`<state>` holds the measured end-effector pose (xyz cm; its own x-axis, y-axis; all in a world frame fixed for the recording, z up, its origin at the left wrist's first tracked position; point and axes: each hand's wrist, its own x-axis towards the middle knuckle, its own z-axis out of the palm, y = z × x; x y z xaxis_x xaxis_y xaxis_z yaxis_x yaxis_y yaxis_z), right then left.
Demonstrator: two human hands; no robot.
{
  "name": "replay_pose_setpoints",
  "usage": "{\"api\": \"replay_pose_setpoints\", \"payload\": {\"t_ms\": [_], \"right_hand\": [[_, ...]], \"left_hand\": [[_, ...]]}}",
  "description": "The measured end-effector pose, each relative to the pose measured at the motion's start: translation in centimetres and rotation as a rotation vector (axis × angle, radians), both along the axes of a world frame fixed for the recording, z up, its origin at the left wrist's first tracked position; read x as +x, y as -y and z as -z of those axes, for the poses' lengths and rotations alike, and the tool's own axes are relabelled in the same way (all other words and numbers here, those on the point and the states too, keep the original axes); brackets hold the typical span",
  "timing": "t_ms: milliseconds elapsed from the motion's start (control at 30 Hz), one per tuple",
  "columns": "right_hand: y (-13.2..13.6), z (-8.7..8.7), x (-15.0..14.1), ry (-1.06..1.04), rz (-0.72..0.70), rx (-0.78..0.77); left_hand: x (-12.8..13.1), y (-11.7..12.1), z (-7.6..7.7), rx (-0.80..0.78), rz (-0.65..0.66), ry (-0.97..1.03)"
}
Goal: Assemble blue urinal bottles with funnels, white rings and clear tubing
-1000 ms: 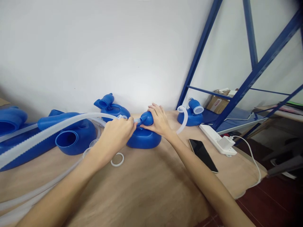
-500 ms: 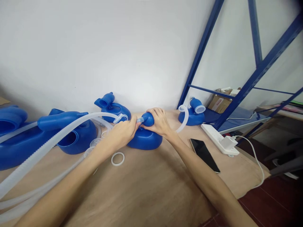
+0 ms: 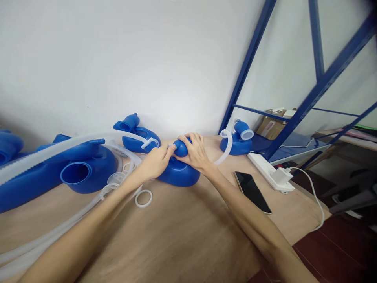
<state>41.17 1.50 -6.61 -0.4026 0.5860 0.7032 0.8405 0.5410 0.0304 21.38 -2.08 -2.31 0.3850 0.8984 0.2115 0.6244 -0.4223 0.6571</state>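
Observation:
In front of me a blue plastic urinal bottle (image 3: 179, 175) stands on the table, its rounded top piece (image 3: 181, 148) tilted toward my left hand. My right hand (image 3: 196, 151) is wrapped over that top piece from the right. At its narrow spout, my left hand (image 3: 159, 159) pinches the end of a translucent hose, with fingertips mostly hiding the joint. From behind my left hand a white ribbed hose (image 3: 73, 141) arcs off to the left, carrying a white clip (image 3: 150, 143). A white ring (image 3: 144, 198) lies flat below my left wrist.
More blue urinal bottles stand at left (image 3: 97, 169) and behind (image 3: 138, 139); another (image 3: 237, 145) with a curled hose sits at right. Loose hoses (image 3: 53, 232) and clear caps (image 3: 116, 179) lie left. A phone (image 3: 252, 192), power strip (image 3: 269, 171) and blue rack (image 3: 247, 67) are right.
My left fingers have moved right, closer to the top piece, covering the hose end that showed before. The ribbed hose arches higher at left. The view has shifted slightly.

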Motion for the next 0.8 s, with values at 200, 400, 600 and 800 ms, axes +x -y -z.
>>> {"api": "replay_pose_setpoints", "payload": {"t_ms": [200, 400, 600, 800], "right_hand": [[0.1, -0.2, -0.2, 0.008, 0.018, -0.008], [0.5, -0.3, -0.3, 0.009, 0.022, -0.025], [0.4, -0.8, -0.3, -0.005, 0.003, -0.052], [0.4, -1.2, -0.3, -0.076, 0.018, -0.118]], "left_hand": [[0.9, -0.1, -1.6, -0.538, 0.016, 0.384], [0.5, -1.2, -2.5, -0.844, 0.054, 0.461], [0.3, -1.3, -2.1, -0.644, 0.040, 0.392], [-2.7, 1.2, -4.5, 0.281, -0.107, -0.049]]}}
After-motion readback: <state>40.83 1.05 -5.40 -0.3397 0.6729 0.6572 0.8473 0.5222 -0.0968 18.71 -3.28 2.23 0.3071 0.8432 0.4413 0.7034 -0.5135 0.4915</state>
